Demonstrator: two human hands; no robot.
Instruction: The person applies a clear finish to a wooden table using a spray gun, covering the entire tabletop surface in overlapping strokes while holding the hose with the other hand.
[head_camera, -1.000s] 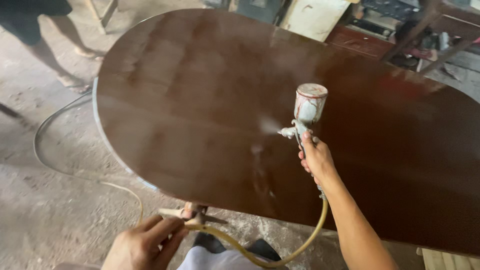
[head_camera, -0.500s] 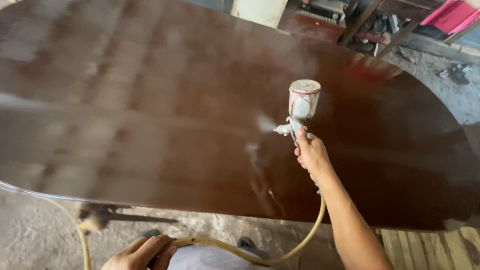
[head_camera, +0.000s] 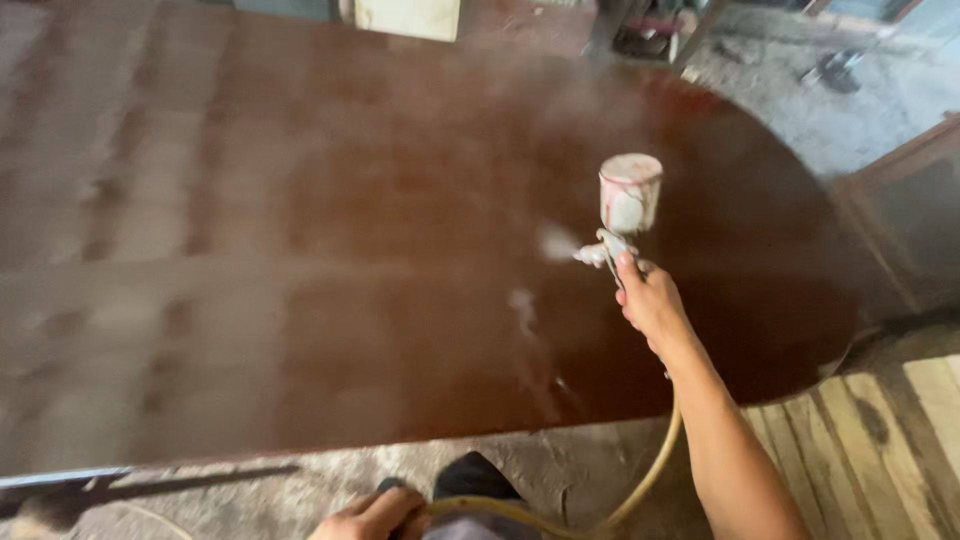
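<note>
Yellowed rubber hose (head_camera: 640, 490) nearest, looping up from the bottom edge. Clasped low down in the left hand (head_camera: 375, 515), fingers curled shut about it, only the knuckles showing above the frame edge. Slid a little rightward along the bottom since half a second ago. Just beyond, a dark shoe or knee (head_camera: 470, 475) over grey concrete floor (head_camera: 560, 470), with pale wooden planks (head_camera: 880, 430) to the right, more of them in view than before.

Further out, right hand (head_camera: 650, 300) wrapped tight round the grip of the spray gun (head_camera: 612, 245), forefinger (head_camera: 625, 265) laid forward onto the trigger, remaining fingers pressed together behind it. Paint-smeared cup (head_camera: 630, 192) upright directly above the fingers, nozzle pointing left, a white puff of mist (head_camera: 557, 243) just off its tip.

Below and beyond, glossy reddish-brown tabletop (head_camera: 300, 250), not touched by the gun. Rounded right end now much nearer the gun than a second ago, so probably a pass carried toward that end, with the long left stretch already sheened and pale with reflection. Blurred throughout from head motion.

Farthest, a cream box (head_camera: 405, 17) and dim clutter past the far rim.
</note>
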